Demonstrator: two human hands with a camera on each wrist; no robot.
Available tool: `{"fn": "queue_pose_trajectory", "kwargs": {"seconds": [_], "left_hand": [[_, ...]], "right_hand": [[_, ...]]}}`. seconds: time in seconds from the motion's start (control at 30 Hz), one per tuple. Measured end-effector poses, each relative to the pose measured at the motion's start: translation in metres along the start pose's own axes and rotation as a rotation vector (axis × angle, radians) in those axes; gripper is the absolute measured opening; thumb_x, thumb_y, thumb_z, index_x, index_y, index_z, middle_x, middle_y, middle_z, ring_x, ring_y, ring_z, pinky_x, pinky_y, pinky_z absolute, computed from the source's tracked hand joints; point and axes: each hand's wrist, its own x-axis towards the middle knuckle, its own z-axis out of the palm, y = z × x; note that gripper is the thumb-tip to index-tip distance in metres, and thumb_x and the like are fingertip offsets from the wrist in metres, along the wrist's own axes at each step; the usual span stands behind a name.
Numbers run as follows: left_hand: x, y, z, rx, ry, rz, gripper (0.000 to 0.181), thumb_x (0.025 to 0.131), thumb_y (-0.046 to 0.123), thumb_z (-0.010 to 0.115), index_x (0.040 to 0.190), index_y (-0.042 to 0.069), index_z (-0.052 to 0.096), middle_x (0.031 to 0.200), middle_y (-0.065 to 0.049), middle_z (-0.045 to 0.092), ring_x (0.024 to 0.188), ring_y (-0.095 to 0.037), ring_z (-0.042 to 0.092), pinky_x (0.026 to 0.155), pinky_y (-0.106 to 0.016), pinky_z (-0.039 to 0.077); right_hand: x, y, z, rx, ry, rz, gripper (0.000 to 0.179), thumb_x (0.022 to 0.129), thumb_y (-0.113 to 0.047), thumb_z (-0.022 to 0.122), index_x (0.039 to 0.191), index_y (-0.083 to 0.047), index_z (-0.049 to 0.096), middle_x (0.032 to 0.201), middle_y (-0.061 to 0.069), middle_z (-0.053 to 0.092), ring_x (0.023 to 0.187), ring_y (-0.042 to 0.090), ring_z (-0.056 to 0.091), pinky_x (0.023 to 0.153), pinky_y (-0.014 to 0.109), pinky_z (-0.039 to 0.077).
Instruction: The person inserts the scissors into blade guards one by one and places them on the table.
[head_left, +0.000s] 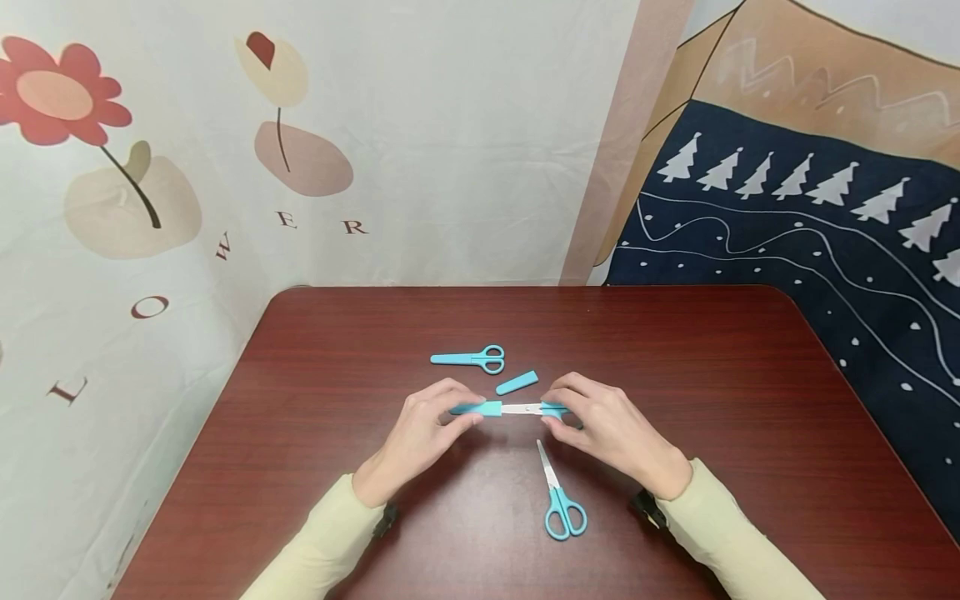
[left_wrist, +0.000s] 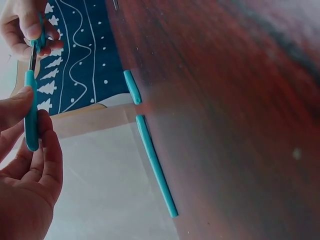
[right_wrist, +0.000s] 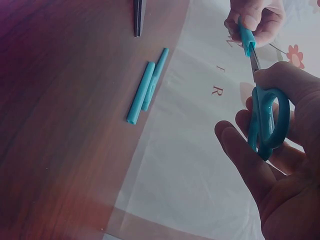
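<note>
My left hand [head_left: 429,423] pinches a turquoise scissors cover [head_left: 491,408] between thumb and fingers. The right hand [head_left: 603,423] holds a pair of scissors [right_wrist: 270,120] by its turquoise handles. Those blades [head_left: 521,409] point left, and their tips are hidden inside the cover's mouth while the part near the pivot shows bare. Just behind the hands lies a loose turquoise cover [head_left: 517,382]. Farther back, a second pair of scissors [head_left: 468,359] lies with its blades covered. In front, a third pair [head_left: 557,496] has bare blades pointing away from me.
All of this is at the middle of a dark red wooden table [head_left: 337,333] with rounded far corners. A pale cloth with flower prints [head_left: 450,167] hangs behind it. At the right is a navy cloth with white trees [head_left: 750,217]. Dark straps circle both wrists.
</note>
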Motion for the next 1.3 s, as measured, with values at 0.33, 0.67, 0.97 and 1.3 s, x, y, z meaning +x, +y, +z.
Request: {"fn": "queue_pose_trajectory", "kwargs": {"seconds": [0.33, 0.67, 0.97, 1.3], "left_hand": [[0.0014, 0.0019, 0.0011, -0.013, -0.008, 0.005, 0.021, 0.085, 0.003, 0.085, 0.104, 0.007, 0.080, 0.097, 0.004, 0.068, 0.081, -0.008, 0.066, 0.067, -0.017, 0.057], [0.0021, 0.0017, 0.0029, -0.018, 0.005, 0.022, 0.024, 0.082, -0.001, 0.085, 0.104, 0.007, 0.079, 0.096, 0.003, 0.068, 0.080, -0.008, 0.065, 0.065, -0.017, 0.056], [0.0031, 0.0028, 0.0036, -0.018, 0.005, 0.027, 0.022, 0.083, 0.002, 0.086, 0.104, 0.008, 0.080, 0.097, 0.003, 0.068, 0.082, -0.009, 0.066, 0.065, -0.016, 0.056], [0.0038, 0.0037, 0.0046, -0.011, 0.013, 0.047, 0.022, 0.083, 0.002, 0.086, 0.104, 0.007, 0.079, 0.096, 0.003, 0.068, 0.082, -0.009, 0.066, 0.065, -0.016, 0.055]], "right_hand": [[0.0025, -0.0010, 0.0024, -0.001, 0.013, -0.019, 0.022, 0.083, -0.013, 0.087, 0.101, -0.012, 0.075, 0.103, -0.003, 0.065, 0.076, 0.009, 0.065, 0.068, 0.022, 0.056], [0.0047, -0.0024, 0.0042, 0.008, 0.012, -0.028, 0.022, 0.083, -0.013, 0.087, 0.101, -0.012, 0.075, 0.103, -0.003, 0.065, 0.075, 0.007, 0.063, 0.066, 0.020, 0.055], [0.0070, -0.0046, 0.0049, -0.003, 0.008, -0.032, 0.024, 0.082, -0.014, 0.089, 0.101, -0.011, 0.075, 0.103, -0.002, 0.066, 0.076, 0.004, 0.063, 0.067, 0.018, 0.055], [0.0094, -0.0070, 0.0046, -0.005, 0.014, -0.037, 0.025, 0.081, -0.015, 0.090, 0.101, -0.009, 0.076, 0.103, -0.001, 0.066, 0.077, 0.006, 0.064, 0.066, 0.020, 0.055]]}}
